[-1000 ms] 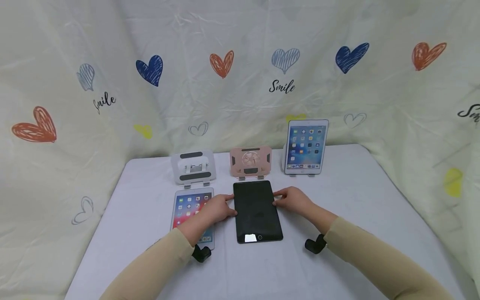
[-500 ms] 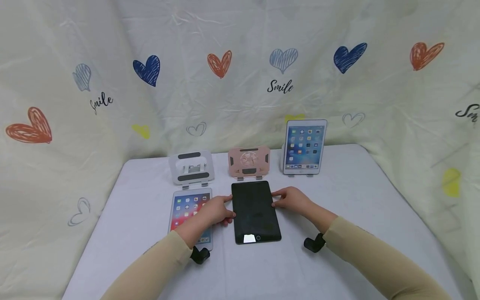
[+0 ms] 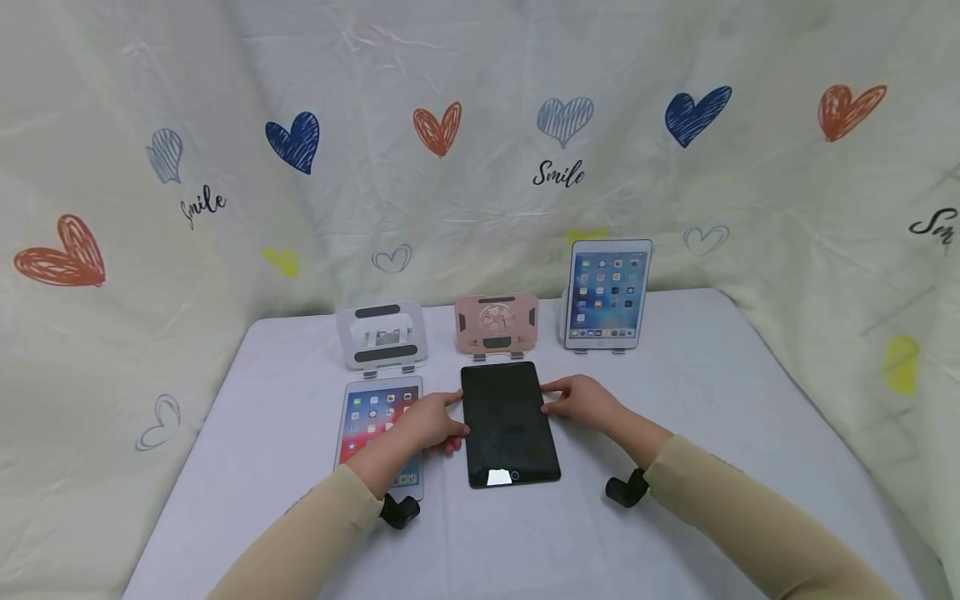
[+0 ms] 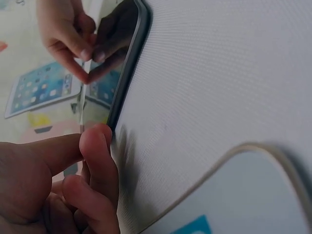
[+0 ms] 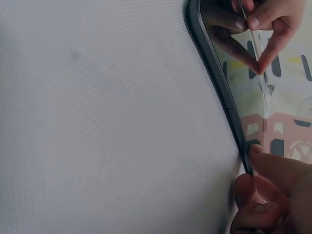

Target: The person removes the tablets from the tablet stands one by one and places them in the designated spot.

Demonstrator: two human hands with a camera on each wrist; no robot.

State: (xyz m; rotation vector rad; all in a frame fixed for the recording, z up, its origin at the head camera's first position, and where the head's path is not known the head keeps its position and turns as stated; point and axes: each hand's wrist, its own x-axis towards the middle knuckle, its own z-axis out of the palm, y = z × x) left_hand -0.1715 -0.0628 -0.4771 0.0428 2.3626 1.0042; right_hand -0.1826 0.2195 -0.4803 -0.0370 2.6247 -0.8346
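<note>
A black tablet (image 3: pixel 512 429) lies face up, lengthwise, in the middle of the white table, its screen mirroring the surroundings. My left hand (image 3: pixel 422 423) holds its left edge, thumb and index finger spread along the rim. On the opposite edge, my right hand (image 3: pixel 587 402) grips with thumb and fingers. The right wrist view shows that thumb (image 5: pixel 261 158) at the top of the rim with curled fingers below it. In the left wrist view, curled fingertips (image 4: pixel 95 141) meet the tablet's edge. A pink tablet stand (image 3: pixel 469 335) stands just behind the black tablet.
Under my left forearm lies a white tablet (image 3: pixel 358 417) with a lit screen, partly hidden. Behind it is a pale grey stand (image 3: pixel 347 340). At back right, another white tablet (image 3: pixel 609 296) leans upright on a stand. A patterned curtain (image 3: pixel 480 217) hangs behind the table.
Both hands keep their places on the black tablet's edges. More of the left hand's lower fingers shows beneath the thumb, and the head view has shifted slightly.
</note>
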